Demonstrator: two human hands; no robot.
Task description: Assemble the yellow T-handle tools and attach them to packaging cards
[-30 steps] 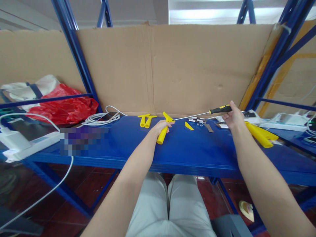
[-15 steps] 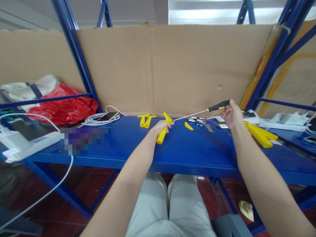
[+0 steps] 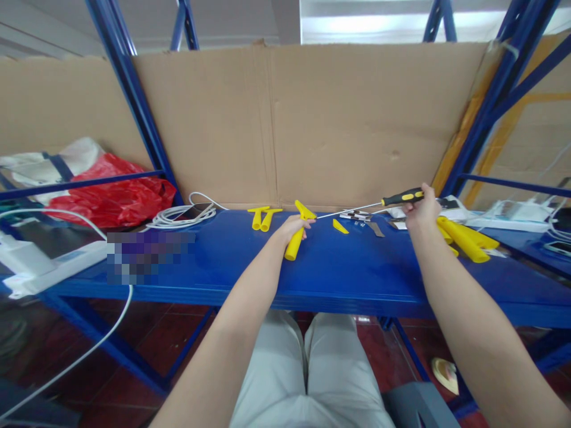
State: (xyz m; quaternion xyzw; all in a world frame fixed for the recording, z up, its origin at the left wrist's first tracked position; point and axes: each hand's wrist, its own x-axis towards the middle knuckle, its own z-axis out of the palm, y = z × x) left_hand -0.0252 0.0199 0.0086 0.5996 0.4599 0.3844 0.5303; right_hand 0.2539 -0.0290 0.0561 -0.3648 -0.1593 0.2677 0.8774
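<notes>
My left hand (image 3: 292, 229) is closed around a yellow T-shaped plastic handle (image 3: 293, 246), its wide head pointing up and away. In my right hand (image 3: 423, 208) is a long screwdriver (image 3: 401, 197) with a black and yellow grip, held at the end of that grip. Its thin shaft runs leftward, almost level, and the tip meets the head of the yellow handle; the exact contact is too small to make out. Between my hands lie a loose yellow wedge-shaped piece (image 3: 339, 226), a thin metal blade (image 3: 375, 229) and several tiny metal parts (image 3: 362, 224).
Two similar yellow handles (image 3: 266, 221) lie behind my left hand. More yellow pieces (image 3: 470, 242) sit beside my right wrist. Coiled white cable (image 3: 178, 216), a red plastic bag (image 3: 120, 187) and a power strip (image 3: 66, 267) are at left. Cardboard (image 3: 339, 125) walls the back of the blue bench (image 3: 241, 261).
My right hand and the screwdriver's grip have dropped slightly, so the shaft slopes less. The grip appears turned, showing more yellow. My left hand keeps hold of the yellow handle.
</notes>
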